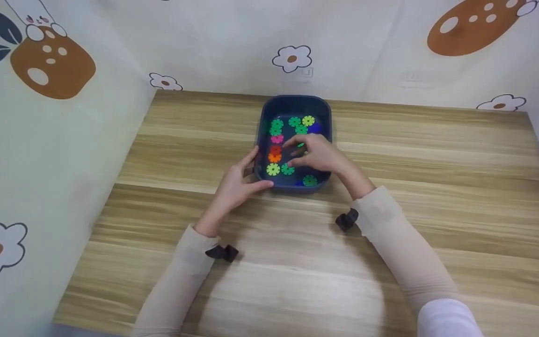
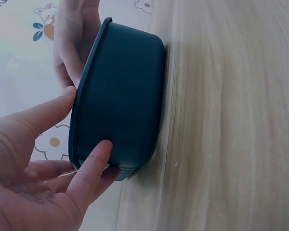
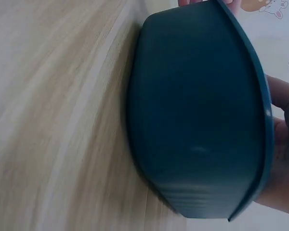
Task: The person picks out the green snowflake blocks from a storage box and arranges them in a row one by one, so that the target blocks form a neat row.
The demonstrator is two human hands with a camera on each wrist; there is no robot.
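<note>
Plastic tub (image 1: 297, 106): centre of frame, likely stiff; brace its rim.
Snowflake discs (image 1: 273, 170): inside, probably light, slick; pinch notched edges.
Left hand (image 1: 233, 185): grips tub's lower-left corner.
Right hand (image 1: 320, 152): fingers parted above discs.

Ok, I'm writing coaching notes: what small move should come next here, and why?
Perhaps have the right hand pinch the green disc nearest its thumb: it reaches over the bin with no disc clearly in its grasp, while the left hand touches the bin's outer side.
</note>
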